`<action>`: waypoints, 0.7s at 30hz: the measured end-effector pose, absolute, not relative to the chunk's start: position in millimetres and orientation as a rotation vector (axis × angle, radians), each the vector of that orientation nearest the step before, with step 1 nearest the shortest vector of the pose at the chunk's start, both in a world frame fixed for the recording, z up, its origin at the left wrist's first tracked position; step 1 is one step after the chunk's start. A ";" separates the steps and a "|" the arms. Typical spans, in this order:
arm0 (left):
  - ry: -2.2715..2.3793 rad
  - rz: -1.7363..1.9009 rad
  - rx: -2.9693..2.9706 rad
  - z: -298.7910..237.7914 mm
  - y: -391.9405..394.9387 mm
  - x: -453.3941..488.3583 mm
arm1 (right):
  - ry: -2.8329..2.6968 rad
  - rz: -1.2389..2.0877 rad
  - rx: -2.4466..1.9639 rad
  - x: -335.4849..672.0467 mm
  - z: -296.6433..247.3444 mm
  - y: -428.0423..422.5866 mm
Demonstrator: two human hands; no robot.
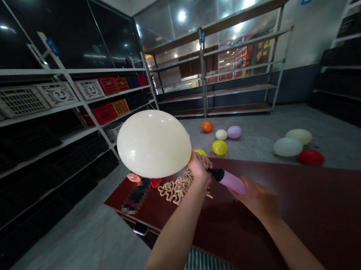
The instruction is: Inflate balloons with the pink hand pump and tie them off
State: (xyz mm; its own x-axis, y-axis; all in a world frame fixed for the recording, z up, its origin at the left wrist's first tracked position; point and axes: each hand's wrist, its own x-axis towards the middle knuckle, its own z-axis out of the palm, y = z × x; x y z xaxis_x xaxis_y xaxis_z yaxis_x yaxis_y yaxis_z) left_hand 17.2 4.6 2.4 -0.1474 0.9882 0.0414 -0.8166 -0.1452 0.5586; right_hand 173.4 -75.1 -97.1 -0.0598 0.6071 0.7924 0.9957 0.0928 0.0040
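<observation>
A large cream-white balloon point(154, 143), swollen with air, is held at its neck by my left hand point(199, 167), whose fingers are wrapped round it. The black nozzle end of a pink hand pump point(233, 182) meets the balloon's neck inside that grip; the exact joint is hidden by the fingers. My right hand point(258, 200) grips the pump's pink barrel at its near end. Beneath the balloon, a heap of beige wavy strips point(178, 189) lies on the dark red table point(236, 236).
A blurred dark object point(137, 196) and a red flat piece point(156, 182) lie at the table's left. Beyond, on the floor, rest several balloons, among them a yellow balloon point(219, 147) and a red balloon point(312, 157). Shelves with crates point(18, 100) stand left.
</observation>
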 end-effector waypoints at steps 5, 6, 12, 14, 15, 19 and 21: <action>0.513 1.724 0.398 5.8 0.5 -19.5 | -1.818 -0.846 -1.540 172.9 -103.8 -75.1; 0.517 1.734 0.382 6.1 0.2 -27.0 | -1.837 -0.846 -1.537 173.3 -104.6 -75.3; 0.513 1.777 0.344 8.1 -2.4 -77.8 | -1.988 -0.713 -1.536 168.7 -99.1 -78.6; 0.520 1.791 0.343 10.3 -2.1 -96.2 | -2.014 -0.667 -1.536 164.3 -95.7 -79.1; 0.527 1.796 0.343 12.0 -1.6 -104.6 | -2.026 -0.639 -1.541 161.6 -94.1 -79.1; 0.526 1.824 0.381 22.7 0.2 -123.8 | -2.041 -0.533 -1.576 149.9 -88.7 -78.6; 0.503 1.845 0.416 28.9 0.7 -122.0 | -2.035 -0.480 -1.592 146.0 -87.1 -78.8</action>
State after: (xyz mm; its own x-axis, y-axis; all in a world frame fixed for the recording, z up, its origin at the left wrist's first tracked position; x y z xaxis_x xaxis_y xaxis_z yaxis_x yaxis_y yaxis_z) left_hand -122.0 0.7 28.9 -0.3149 0.9484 0.0379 -0.7979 -0.2861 0.5306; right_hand 146.0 -78.8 -87.1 -0.1845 0.7880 0.5873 0.9675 0.2509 -0.0327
